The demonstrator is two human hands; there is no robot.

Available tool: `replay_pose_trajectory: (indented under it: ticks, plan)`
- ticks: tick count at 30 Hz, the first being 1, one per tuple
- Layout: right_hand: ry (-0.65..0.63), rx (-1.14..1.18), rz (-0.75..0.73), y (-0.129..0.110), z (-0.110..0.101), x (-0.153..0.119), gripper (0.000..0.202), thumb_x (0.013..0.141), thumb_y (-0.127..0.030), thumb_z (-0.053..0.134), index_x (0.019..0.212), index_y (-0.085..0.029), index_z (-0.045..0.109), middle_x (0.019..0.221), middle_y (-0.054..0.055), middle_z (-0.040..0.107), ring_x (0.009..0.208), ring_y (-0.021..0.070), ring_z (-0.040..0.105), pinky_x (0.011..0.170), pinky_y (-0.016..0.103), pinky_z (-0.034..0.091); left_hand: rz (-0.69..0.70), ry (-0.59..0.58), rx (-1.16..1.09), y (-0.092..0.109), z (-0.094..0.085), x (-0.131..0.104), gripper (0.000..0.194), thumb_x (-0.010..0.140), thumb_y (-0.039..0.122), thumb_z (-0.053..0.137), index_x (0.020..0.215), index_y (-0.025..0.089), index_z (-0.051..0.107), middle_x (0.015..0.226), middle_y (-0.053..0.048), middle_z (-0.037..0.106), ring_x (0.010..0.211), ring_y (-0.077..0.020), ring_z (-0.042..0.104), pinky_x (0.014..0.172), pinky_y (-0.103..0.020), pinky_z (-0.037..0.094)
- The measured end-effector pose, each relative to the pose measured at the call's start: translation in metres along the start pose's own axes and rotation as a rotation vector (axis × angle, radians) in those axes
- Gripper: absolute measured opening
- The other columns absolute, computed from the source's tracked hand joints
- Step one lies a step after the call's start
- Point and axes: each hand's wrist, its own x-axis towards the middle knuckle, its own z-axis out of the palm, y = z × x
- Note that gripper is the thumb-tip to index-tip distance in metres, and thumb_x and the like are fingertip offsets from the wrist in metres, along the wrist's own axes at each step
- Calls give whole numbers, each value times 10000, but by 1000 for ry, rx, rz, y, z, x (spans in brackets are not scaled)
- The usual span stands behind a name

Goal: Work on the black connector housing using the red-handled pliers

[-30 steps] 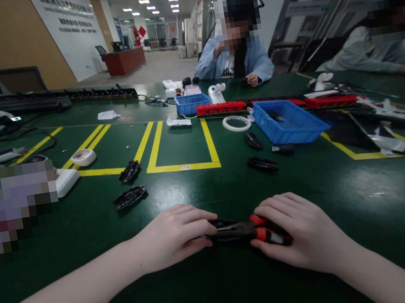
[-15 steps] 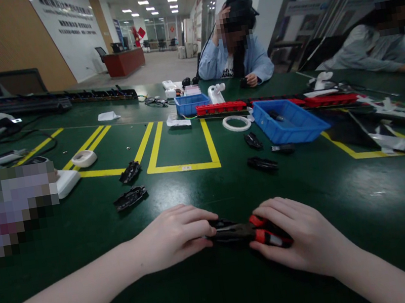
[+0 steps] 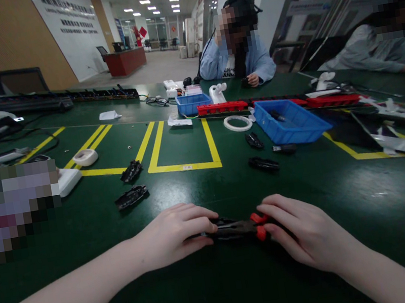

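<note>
Red-handled pliers: one, on the near side of the yellow tape rectangle, toward its right. Long axis crosswise; nose toward the left hand, grips toward the right hand. Nose tips and grip ends hidden by fingers.

Black part: one, pinched by the left hand's fingertips, against the pliers' nose; outline mostly covered.

Right hand: grasping the grips, thumb on the near one; exact hold partly obscured.

Loose black pieces: two left of the rectangle, others to its right, near a blue bin.

Writing: label on the rectangle's near strip, too small to read; wall sign beyond the rectangle, blurred.

Pixelated patch: left of the rectangle, contents masked, cut off at frame edge.
</note>
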Motion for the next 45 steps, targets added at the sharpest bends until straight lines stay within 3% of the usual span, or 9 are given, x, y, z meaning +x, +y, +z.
replay_pose_trajectory:
  ticks: [5,15,19,22,24,29,45]
  plan:
    - [6,-110,-14,-3,0,3,326,1035,-271,364,977,-153,663,889,106,705,723,182,650,604,299,506,7,11,21,1,0,0,123,968,176,631,1090,188,619,1310,-93,657,1118,-241,668,903,-381,537]
    - [-68,-224,-31,-1,-1,9,357,1040,-281,375,1018,-128,697,967,123,739,867,218,684,743,341,528,24,11,42,0,1,0,84,990,201,608,1070,177,603,1310,-107,650,1108,-244,666,886,-381,538]
    - [-118,-197,-26,3,0,6,453,1020,-449,430,1197,-102,661,1127,175,723,1010,279,685,810,410,561,17,2,50,1,1,0,113,984,202,622,1092,182,596,1299,-94,654,1106,-238,665,876,-369,533]
    - [-155,-187,-12,6,-1,2,710,902,-644,565,1346,-91,579,1245,211,675,1099,341,656,839,475,570,13,21,59,1,3,0,126,973,198,641,1089,185,592,1289,-80,662,1093,-236,670,867,-368,529]
    - [-172,-184,22,8,-1,-1,781,858,-663,619,1396,-102,539,1268,208,659,1124,353,642,866,498,569,10,37,66,1,3,-1,134,967,199,654,1085,188,593,1286,-74,666,1080,-235,675,865,-368,527]
    - [-194,-123,113,9,3,-1,607,906,-576,609,1312,-126,594,1223,189,645,1067,314,652,843,451,582,2,58,69,0,4,-1,153,951,200,681,1081,194,600,1269,-61,678,1073,-228,680,864,-358,525]
    - [-139,-143,42,-2,2,4,401,980,-460,533,1169,-120,629,1084,159,669,931,268,658,725,385,575,-39,87,83,-1,5,-1,158,961,167,645,1105,200,590,1286,-58,681,1109,-223,683,895,-374,531]
